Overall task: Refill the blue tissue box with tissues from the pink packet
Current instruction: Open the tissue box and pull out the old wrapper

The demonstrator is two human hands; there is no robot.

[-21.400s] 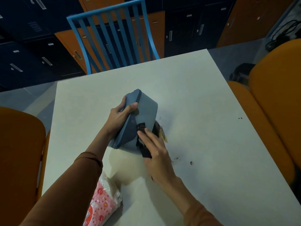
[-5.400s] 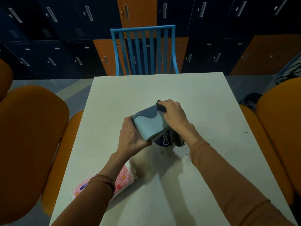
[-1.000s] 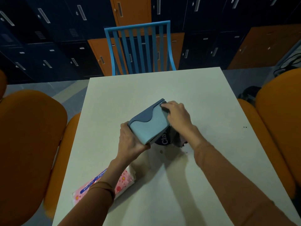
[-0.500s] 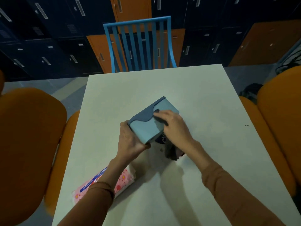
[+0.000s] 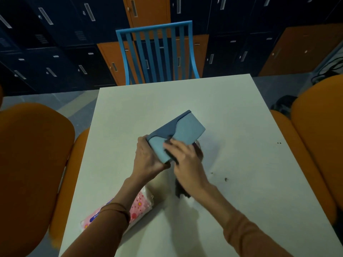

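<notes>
The pink packet (image 5: 118, 210) is lying on the tabletop (image 5: 232, 117) under my left forearm. My left hand (image 5: 148, 160) is gripping the near end of the blue tissue box (image 5: 178, 132), holding it tilted. My right hand (image 5: 187, 162) is pressing a dark cloth (image 5: 181, 191) against the box's face, fingers (image 5: 173, 146) curled round it.

A single head-worn camera looks steeply down from close above the bench (image 5: 232, 115), facing the blue chair (image 5: 154, 28) at its far edge.

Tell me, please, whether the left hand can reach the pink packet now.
Probably not yet: the left hand grips the blue tissue box; the pink packet lies beneath its forearm, otherwise unobstructed.
</notes>
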